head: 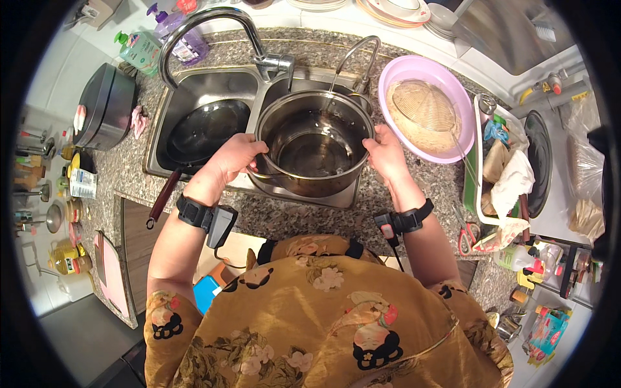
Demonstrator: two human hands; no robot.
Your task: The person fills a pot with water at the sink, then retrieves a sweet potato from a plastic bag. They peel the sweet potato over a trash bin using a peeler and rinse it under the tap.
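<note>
A deep stainless steel pot (318, 185) is gripped at opposite sides over the right basin (353, 198) of a double sink. My left hand (238, 154) holds its left side, thumb over the rim. At the right side my right hand (386, 153) grips the rim with the thumb on top. The shiny inside of the pot reflects light; whether water lies in it I cannot tell. A slim gooseneck tap (377, 46) ends above the pot's far side. In the left basin (218, 80) rests a dark frying pan (208, 128), its brown handle (164, 199) sticking out over the counter edge.
A large chrome faucet (213, 14) arches over the left basin. Right of the pot stands a lilac basin (385, 92) holding a wire strainer (422, 104) over pale contents. Red-handled scissors (468, 237) lie near a white-rimmed bin (480, 194). Soap bottles (140, 51) stand back left.
</note>
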